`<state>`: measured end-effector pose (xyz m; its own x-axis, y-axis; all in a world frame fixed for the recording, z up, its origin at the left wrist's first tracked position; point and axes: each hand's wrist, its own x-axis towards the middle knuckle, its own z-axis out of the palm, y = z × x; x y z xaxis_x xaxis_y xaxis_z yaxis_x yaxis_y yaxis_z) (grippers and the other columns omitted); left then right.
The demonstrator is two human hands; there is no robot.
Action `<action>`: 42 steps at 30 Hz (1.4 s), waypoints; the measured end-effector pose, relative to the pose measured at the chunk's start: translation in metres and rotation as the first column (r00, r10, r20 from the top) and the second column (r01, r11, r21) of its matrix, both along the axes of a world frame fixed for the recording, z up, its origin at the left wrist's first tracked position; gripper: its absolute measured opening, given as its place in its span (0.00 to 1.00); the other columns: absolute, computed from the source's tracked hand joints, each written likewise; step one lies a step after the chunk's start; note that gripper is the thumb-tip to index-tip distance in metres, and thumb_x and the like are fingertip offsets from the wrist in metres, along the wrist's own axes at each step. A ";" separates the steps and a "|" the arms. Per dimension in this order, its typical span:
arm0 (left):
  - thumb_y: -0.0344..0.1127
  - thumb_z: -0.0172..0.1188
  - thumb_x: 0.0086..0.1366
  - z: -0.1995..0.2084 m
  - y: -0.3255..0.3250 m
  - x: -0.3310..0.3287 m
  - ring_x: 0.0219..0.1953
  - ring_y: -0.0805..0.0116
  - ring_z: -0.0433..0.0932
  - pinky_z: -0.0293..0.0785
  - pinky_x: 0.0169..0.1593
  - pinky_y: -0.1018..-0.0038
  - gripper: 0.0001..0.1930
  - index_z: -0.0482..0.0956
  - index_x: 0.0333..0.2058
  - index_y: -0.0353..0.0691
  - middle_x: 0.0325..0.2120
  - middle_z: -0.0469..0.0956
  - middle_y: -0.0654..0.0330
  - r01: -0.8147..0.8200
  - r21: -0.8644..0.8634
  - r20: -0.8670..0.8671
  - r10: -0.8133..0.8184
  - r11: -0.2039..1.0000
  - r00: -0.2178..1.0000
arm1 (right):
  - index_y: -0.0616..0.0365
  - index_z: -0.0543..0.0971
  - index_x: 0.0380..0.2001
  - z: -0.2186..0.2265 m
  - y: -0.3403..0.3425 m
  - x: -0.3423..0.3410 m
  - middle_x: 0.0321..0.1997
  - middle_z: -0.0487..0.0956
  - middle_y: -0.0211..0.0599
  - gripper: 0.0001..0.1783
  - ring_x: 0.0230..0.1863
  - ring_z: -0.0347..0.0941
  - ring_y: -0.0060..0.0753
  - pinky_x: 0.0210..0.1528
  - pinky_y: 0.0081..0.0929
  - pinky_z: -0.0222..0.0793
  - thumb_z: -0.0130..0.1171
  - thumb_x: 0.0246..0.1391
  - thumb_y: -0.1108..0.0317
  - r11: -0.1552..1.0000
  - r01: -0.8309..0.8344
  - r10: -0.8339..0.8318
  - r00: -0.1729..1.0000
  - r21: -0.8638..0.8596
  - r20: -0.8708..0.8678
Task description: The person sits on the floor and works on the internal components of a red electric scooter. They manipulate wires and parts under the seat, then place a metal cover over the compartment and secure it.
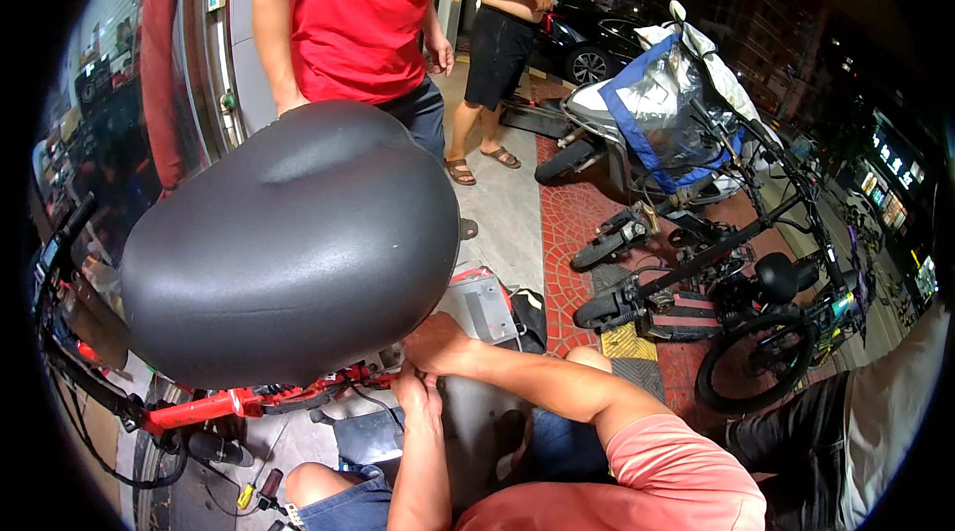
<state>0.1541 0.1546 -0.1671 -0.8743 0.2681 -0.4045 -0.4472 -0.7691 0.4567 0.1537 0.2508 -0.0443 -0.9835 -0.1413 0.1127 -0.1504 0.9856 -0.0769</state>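
Observation:
A large black padded saddle (288,253) fills the left middle of the view. Beneath it runs the red frame (204,410) of a bike or scooter. Both my hands meet at the frame, just under the saddle's near right edge. My left hand (418,390) is closed, its fingers pinched together by the frame. Coming in from the right, my right hand (438,344) touches the left one, with its fingers curled. Whatever lies between the fingers is hidden. A thin black cable (376,400) hangs from the frame beside my left hand.
A grey box (487,304) stands beyond my right hand. Yellow-handled tools (246,496) lie at lower left. A person in red (348,14) stands behind the saddle; another person (497,34) is farther back. Parked scooters (696,272) line the right, near a person in dark trousers (796,442).

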 end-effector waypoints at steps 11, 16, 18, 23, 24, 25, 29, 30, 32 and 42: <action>0.29 0.55 0.74 0.006 -0.006 0.006 0.52 0.57 0.83 0.88 0.49 0.59 0.15 0.74 0.56 0.29 0.54 0.80 0.51 0.010 0.015 -0.034 -0.010 1.000 0.999 | 0.59 0.88 0.29 0.016 -0.005 -0.001 0.33 0.87 0.51 0.13 0.40 0.86 0.52 0.43 0.48 0.80 0.64 0.49 0.59 0.996 0.075 -0.067 0.986 -0.047 0.150; 0.29 0.61 0.72 -0.007 0.000 0.002 0.47 0.63 0.85 0.88 0.37 0.69 0.18 0.73 0.58 0.37 0.53 0.80 0.57 0.013 -0.038 -0.134 -0.018 0.999 0.991 | 0.59 0.88 0.29 0.014 -0.003 -0.007 0.34 0.87 0.52 0.13 0.40 0.86 0.52 0.44 0.48 0.79 0.64 0.48 0.60 0.993 0.031 -0.019 0.995 -0.113 0.101; 0.29 0.63 0.70 -0.002 0.006 0.004 0.45 0.63 0.85 0.88 0.36 0.69 0.19 0.73 0.58 0.39 0.51 0.81 0.58 -0.013 -0.020 -0.102 0.011 1.000 0.995 | 0.60 0.87 0.29 0.005 0.002 -0.010 0.34 0.87 0.52 0.14 0.40 0.86 0.52 0.44 0.48 0.80 0.64 0.48 0.60 0.997 0.000 0.004 0.998 -0.078 0.060; 0.26 0.65 0.68 -0.016 0.000 -0.011 0.46 0.60 0.85 0.89 0.38 0.65 0.23 0.71 0.59 0.36 0.51 0.80 0.56 -0.025 -0.032 -0.062 0.023 0.999 0.998 | 0.61 0.87 0.30 -0.007 0.005 -0.024 0.36 0.87 0.52 0.16 0.41 0.85 0.54 0.45 0.48 0.80 0.66 0.46 0.58 0.986 -0.145 0.143 0.989 -0.085 -0.033; 0.25 0.65 0.67 -0.001 0.005 -0.003 0.47 0.59 0.85 0.89 0.39 0.65 0.23 0.71 0.59 0.36 0.51 0.80 0.55 -0.003 -0.037 -0.043 0.002 0.999 0.999 | 0.61 0.87 0.30 -0.011 0.018 -0.022 0.37 0.86 0.52 0.16 0.42 0.85 0.55 0.46 0.48 0.80 0.66 0.46 0.59 0.988 -0.122 0.119 0.992 -0.092 -0.030; 0.24 0.65 0.67 0.020 0.010 0.006 0.47 0.59 0.85 0.89 0.41 0.65 0.23 0.71 0.59 0.35 0.51 0.80 0.54 0.007 -0.041 -0.015 -0.008 0.999 1.000 | 0.62 0.87 0.30 -0.014 0.029 -0.017 0.38 0.86 0.52 0.16 0.44 0.84 0.55 0.47 0.47 0.79 0.66 0.45 0.59 0.991 -0.103 0.101 0.995 -0.089 -0.026; 0.25 0.64 0.67 -0.007 0.000 -0.008 0.49 0.59 0.83 0.88 0.44 0.62 0.20 0.74 0.57 0.37 0.49 0.81 0.55 -0.018 -0.014 0.010 0.018 1.000 1.000 | 0.61 0.87 0.29 -0.002 0.012 -0.017 0.35 0.86 0.54 0.13 0.41 0.84 0.58 0.45 0.51 0.79 0.61 0.49 0.62 0.991 -0.120 0.118 0.992 -0.057 -0.036; 0.25 0.64 0.67 -0.010 -0.001 -0.005 0.47 0.60 0.84 0.87 0.42 0.63 0.18 0.76 0.55 0.38 0.48 0.82 0.57 -0.039 -0.020 -0.049 0.038 0.999 0.998 | 0.60 0.86 0.29 0.001 0.008 -0.014 0.34 0.85 0.54 0.13 0.40 0.84 0.59 0.45 0.52 0.78 0.59 0.51 0.63 0.992 -0.117 0.116 0.993 -0.040 -0.025; 0.26 0.64 0.66 -0.002 -0.004 0.001 0.43 0.63 0.85 0.86 0.38 0.65 0.15 0.78 0.52 0.40 0.45 0.83 0.60 -0.070 -0.012 -0.105 0.069 0.997 0.992 | 0.59 0.85 0.44 0.047 -0.016 -0.006 0.46 0.86 0.54 0.20 0.50 0.82 0.59 0.55 0.51 0.76 0.54 0.63 0.55 0.995 -0.044 0.019 0.967 0.091 0.253; 0.26 0.68 0.61 0.023 0.003 0.007 0.34 0.64 0.86 0.85 0.34 0.64 0.17 0.80 0.49 0.39 0.39 0.84 0.59 -0.102 0.022 -0.066 0.103 0.995 0.992 | 0.61 0.82 0.34 0.024 -0.001 -0.004 0.36 0.83 0.55 0.17 0.43 0.79 0.63 0.46 0.55 0.72 0.59 0.62 0.56 0.998 -0.064 0.065 0.998 0.003 -0.020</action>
